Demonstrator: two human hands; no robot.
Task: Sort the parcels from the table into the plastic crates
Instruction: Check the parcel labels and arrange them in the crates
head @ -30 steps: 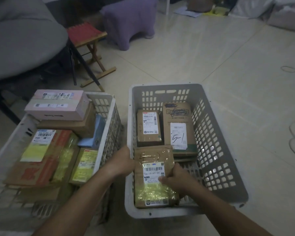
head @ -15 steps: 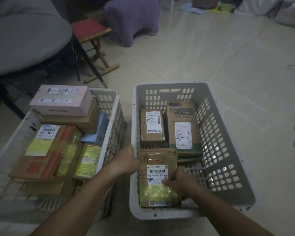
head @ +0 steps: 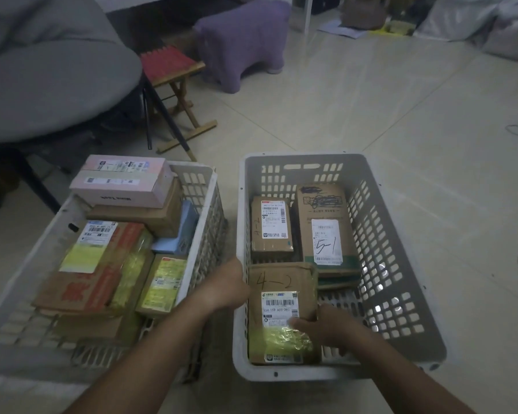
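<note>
So, risks first. Parcel marked 4-2 (head: 283, 312) lies in the near left corner of the grey crate (head: 401, 264), its far end lapping over the edge of the 5-1 parcel (head: 326, 225), so it prob. sits a bit tilted; if let go like that it could rock or slide. Right hand (head: 326, 327) grips its right edge, thumb over the label. Left hand (head: 222, 289) is at the crate's left wall w/ fingers behind the rim, so whether its grip holds the parcel, the rim or nothing, can't tell. Tape on the near end looks glossy, may slip under the thumb. White crate (head: 204, 210) on the left is stacked above its rim, pink box (head: 120, 180) on top; a knock to that crate could tip it off.

Hard to see: light is dim, small label print unreadable. No tabletop w/ remaining parcels in view, so can't judge how many are left. White crate's near end is cut off at the frame edge.
</note>
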